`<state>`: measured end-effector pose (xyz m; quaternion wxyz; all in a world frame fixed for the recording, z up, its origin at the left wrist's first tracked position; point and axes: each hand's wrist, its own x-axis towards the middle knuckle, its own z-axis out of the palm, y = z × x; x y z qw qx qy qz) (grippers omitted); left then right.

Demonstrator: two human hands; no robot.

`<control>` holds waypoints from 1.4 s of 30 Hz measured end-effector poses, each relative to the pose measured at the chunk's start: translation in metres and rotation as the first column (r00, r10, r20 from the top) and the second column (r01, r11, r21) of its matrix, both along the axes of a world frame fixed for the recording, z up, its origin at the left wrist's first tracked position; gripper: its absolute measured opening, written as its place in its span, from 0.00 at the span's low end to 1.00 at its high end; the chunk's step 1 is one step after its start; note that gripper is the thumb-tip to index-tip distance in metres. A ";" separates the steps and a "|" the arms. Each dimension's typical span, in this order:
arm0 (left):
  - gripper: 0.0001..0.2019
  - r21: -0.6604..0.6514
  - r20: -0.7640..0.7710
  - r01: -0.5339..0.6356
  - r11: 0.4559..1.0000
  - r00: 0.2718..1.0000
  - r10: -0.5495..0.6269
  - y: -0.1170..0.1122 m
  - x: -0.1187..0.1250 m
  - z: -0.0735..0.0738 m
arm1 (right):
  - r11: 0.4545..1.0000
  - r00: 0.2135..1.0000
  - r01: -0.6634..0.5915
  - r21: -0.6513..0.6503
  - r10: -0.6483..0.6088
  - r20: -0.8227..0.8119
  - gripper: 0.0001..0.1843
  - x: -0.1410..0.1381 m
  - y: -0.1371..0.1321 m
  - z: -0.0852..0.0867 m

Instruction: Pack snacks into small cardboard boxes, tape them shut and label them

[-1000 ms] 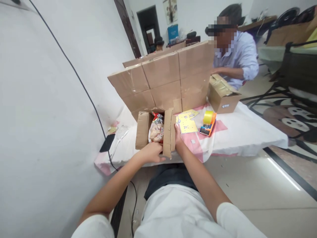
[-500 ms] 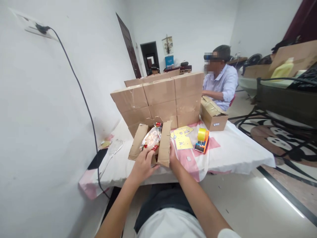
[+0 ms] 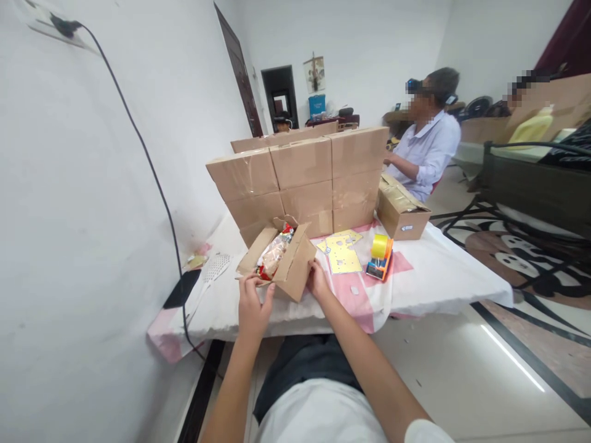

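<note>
A small open cardboard box (image 3: 295,266) sits tilted at the near edge of the table (image 3: 429,277). A clear snack bag (image 3: 273,255) with red print lies inside it. My left hand (image 3: 252,306) is at the box's near left corner, its fingers curled onto the bag's end and the flap. My right hand (image 3: 317,280) presses on the box's right side wall, fingers partly hidden behind the cardboard.
Several sealed cartons (image 3: 302,178) are stacked behind the box. A yellow tape dispenser (image 3: 380,255) and yellow label sheets (image 3: 342,255) lie to the right. Another taped carton (image 3: 401,213) stands by a seated person (image 3: 427,146). A black cable (image 3: 157,184) runs down the wall.
The box has been turned and tilted so its right wall leans over. My left hand has slid back to the near left corner. The view has shifted slightly.
</note>
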<state>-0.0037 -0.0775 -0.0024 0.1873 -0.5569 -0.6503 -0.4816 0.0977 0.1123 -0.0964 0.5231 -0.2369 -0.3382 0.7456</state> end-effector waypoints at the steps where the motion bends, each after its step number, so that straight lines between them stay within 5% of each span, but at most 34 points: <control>1: 0.08 0.008 0.035 -0.003 1.000 0.999 0.002 0.000 -0.002 -0.001 | 0.998 0.998 0.061 0.030 -0.062 0.008 0.24 0.001 0.000 0.000; 3: 0.07 0.033 0.085 -0.003 0.999 0.996 0.000 0.001 -0.007 -0.004 | 0.965 0.971 0.216 0.148 -0.228 0.071 0.31 0.006 -0.001 0.002; 6: 0.08 0.090 0.107 0.019 0.996 0.994 -0.028 0.000 -0.017 -0.010 | 0.830 0.852 0.382 0.406 -0.487 0.194 0.32 0.016 -0.005 0.006; 12: 0.09 0.166 0.074 0.053 0.985 0.995 -0.066 -0.012 -0.031 -0.016 | 0.618 0.679 0.382 0.687 -0.692 0.245 0.22 0.039 -0.014 0.017; 17: 0.12 0.073 0.017 0.233 0.970 0.972 -0.234 -0.023 -0.031 -0.008 | 0.663 0.773 0.302 0.685 -0.591 0.231 0.15 0.069 -0.017 0.037; 22: 0.17 0.075 0.105 0.373 0.925 0.919 -0.379 -0.015 -0.027 -0.007 | 0.721 0.925 0.189 0.666 -0.358 0.125 0.28 0.091 -0.016 0.069; 31: 0.51 0.190 0.221 0.306 0.933 0.913 -0.344 0.005 -0.032 -0.045 | 0.629 0.912 0.062 0.775 -0.352 0.213 0.29 0.107 -0.013 0.080; 36: 0.47 0.257 0.252 0.236 0.937 0.920 -0.301 0.012 -0.011 -0.047 | 0.633 0.888 0.085 0.770 -0.398 0.229 0.25 0.104 -0.014 0.076; 42: 0.34 0.181 0.411 0.247 0.952 0.860 -0.301 0.021 0.009 -0.032 | 0.620 0.882 0.087 0.779 -0.411 0.228 0.25 0.105 -0.015 0.073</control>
